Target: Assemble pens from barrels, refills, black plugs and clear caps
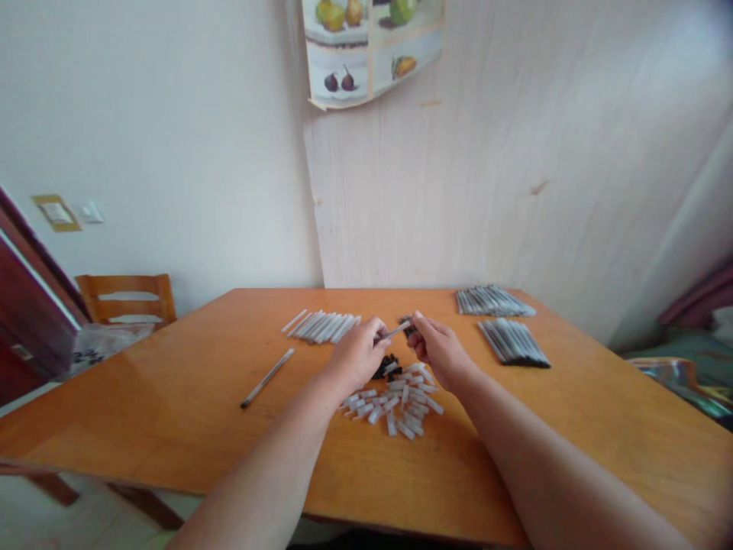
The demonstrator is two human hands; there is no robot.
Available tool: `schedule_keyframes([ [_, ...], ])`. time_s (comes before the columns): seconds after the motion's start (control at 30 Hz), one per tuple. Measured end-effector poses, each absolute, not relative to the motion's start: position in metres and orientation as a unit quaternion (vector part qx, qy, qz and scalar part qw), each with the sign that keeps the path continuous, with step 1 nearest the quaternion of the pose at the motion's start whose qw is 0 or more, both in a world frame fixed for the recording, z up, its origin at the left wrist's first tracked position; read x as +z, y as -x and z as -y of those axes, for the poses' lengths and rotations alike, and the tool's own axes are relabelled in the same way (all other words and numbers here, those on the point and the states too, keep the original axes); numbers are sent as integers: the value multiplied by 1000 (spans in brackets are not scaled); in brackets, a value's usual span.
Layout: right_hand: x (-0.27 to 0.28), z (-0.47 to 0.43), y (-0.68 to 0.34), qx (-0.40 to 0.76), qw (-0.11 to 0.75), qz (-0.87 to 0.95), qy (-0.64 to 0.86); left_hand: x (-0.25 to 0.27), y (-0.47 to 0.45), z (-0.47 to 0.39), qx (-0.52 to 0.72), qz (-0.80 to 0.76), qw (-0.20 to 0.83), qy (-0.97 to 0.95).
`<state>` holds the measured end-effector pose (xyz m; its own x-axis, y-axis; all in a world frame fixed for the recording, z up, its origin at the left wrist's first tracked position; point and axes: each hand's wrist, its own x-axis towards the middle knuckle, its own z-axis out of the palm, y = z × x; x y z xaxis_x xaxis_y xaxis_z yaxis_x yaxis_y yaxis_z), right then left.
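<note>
A slim pale pen tube [398, 330] spans the gap between my two hands above the middle of the table. My left hand [358, 353] is closed round one end of it. The fingers of my right hand [438, 347] pinch at its other end; any small part between them is hidden. Beneath the hands lie a small heap of black pen parts [379, 372] and a loose pile of translucent white caps [404, 405]. Just behind the right fingers, a few dark slender pieces [405, 321] show in part.
A row of clear pen tubes [325, 327] lies at the back left. One pen [267, 378] with a dark end rests alone on the left. At right are two bundles of pens, a nearer one [512, 342] and a farther one [493, 300]. A wooden chair [126, 286] stands beyond the table [172, 428].
</note>
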<state>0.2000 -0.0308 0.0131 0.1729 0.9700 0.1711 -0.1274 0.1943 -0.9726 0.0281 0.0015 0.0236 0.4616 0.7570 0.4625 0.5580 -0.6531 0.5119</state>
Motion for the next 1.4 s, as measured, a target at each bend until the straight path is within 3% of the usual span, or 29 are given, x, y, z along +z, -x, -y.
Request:
schedule_keyframes([
  [0.2, 14, 33, -195, 503, 603, 450, 425, 20, -28, 8, 315, -377, 110, -864],
  [0.57, 19, 33, -198, 497, 599, 472, 413, 25, -30, 14, 310, -358, 191, -860],
  [0.77, 24, 34, -207, 501, 599, 472, 409, 25, -29, 11, 303, -363, 280, -835],
  [0.97, 33, 28, -240, 437, 693, 396, 414, 28, -10, 8, 329, -442, 440, -709],
  [1.07, 32, 30, -239, 440, 628, 469, 438, 27, -8, 4, 361, -433, 515, -646],
  [1.27, 32, 41, -240, 472, 420, 582, 513, 18, -5, -7, 414, -396, 579, -580],
  [1.4, 30, 44, -246, 412, 334, 648, 546, 16, -1, -12, 431, -386, 608, -544],
])
